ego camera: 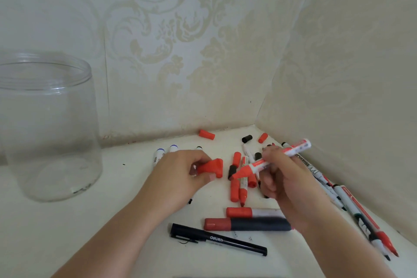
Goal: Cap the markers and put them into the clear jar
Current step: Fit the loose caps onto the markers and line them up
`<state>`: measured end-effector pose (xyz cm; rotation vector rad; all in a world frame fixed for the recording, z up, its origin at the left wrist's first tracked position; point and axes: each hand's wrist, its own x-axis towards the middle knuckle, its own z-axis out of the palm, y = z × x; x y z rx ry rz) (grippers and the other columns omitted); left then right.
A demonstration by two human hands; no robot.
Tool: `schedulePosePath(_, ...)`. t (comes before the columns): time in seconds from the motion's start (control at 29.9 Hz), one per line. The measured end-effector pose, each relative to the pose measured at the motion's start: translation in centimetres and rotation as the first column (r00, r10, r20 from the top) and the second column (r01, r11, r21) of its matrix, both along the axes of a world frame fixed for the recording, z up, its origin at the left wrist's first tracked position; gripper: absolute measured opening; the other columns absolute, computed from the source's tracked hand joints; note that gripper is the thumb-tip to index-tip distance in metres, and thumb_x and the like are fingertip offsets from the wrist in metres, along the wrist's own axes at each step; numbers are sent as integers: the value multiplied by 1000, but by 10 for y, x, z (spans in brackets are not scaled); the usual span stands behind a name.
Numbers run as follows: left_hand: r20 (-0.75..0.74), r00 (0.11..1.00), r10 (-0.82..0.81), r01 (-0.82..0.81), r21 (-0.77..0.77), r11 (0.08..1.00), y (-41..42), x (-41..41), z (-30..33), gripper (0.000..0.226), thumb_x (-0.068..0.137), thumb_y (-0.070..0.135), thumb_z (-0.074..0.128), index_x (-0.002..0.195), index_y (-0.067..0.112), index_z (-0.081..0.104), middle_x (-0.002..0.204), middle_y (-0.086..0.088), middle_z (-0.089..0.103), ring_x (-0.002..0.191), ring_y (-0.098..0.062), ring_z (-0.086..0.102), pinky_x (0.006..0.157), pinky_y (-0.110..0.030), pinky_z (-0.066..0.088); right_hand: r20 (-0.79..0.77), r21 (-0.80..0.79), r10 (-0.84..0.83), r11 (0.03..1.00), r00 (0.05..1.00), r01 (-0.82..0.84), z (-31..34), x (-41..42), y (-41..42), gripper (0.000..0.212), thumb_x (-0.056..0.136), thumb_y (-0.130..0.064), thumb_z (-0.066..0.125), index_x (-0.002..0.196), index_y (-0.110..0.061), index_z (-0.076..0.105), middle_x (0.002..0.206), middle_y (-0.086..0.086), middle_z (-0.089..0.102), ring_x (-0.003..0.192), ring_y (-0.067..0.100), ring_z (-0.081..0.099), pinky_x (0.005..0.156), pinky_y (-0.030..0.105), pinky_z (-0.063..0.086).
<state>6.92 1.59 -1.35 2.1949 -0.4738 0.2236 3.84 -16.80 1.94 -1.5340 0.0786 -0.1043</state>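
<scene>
Patterned cream wallpaper closes off a corner around a white tabletop (pixel 67 232), seen from the head camera, the only view given. At the far left stands the clear jar (pixel 48 126), upright, open at the top and seemingly without markers inside, well apart from the clutter. The left hand (pixel 180 171) pinches a red cap (pixel 211 168) between thumb and curled fingertips, its open end turned toward the right. The right hand (pixel 282 174) has its fingers curled round a red marker (pixel 270 160), whose bare tip points down-left at the cap and stops just short of it. Beneath lie loose markers (pixel 240 183), several loose red caps (pixel 206 134) and a black cap (pixel 247 138) near the wall, a black pen (pixel 218 241) at the near edge, and more pens (pixel 352 205) fanned along the right wall. The likely slip is misalignment: if tip and cap meet at an angle, the nib could smear ink on the thumb or the cap may not click home. A half-seated cap could drop off in the jar. The right forearm hangs low over the pile, so a sweep toward the jar might scatter the loose markers.
</scene>
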Motion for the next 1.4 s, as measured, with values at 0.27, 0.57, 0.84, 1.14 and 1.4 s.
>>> schedulePosePath(0.27,173,979,-109,94,89,992,-7,-5,-3,11,82,38,64,91,33,64,75,17,54,79,16,42,75,10,13,95,182,-66,982,993,48,-14,-11,-9,29,90,-13,46,62,-10,49,46,4,40,42,14,33,39,23,32)
schedulePosePath(0.57,133,983,-125,105,143,984,-9,-7,-1,15,79,40,66,77,44,52,66,17,49,76,6,46,69,12,14,174,107,-46,994,984,28,-16,-12,-8,37,89,-7,49,56,-21,57,48,2,44,43,13,39,40,23,32)
schedulePosePath(0.84,97,935,-341,313,226,922,-21,-23,-2,31,86,56,31,78,29,45,61,10,44,59,-6,44,55,-20,35,134,67,-3,998,991,-6,-21,-20,6,20,73,-21,50,60,-10,61,41,1,42,37,12,35,38,19,30)
schedulePosePath(1.14,51,929,-366,358,121,926,-32,-39,6,46,79,59,22,85,21,48,62,6,44,58,-9,42,63,-29,42,114,260,-142,960,983,108,-13,-33,21,20,67,-15,47,47,-14,49,38,-4,29,36,7,22,37,20,21)
schedulePosePath(1.4,115,972,-205,185,158,970,-15,-15,3,50,77,76,25,74,34,50,59,11,51,62,-5,48,61,-17,30,-2,-57,-85,995,996,85,-7,-12,15,37,91,-27,51,57,-12,58,46,3,46,39,10,34,40,19,27)
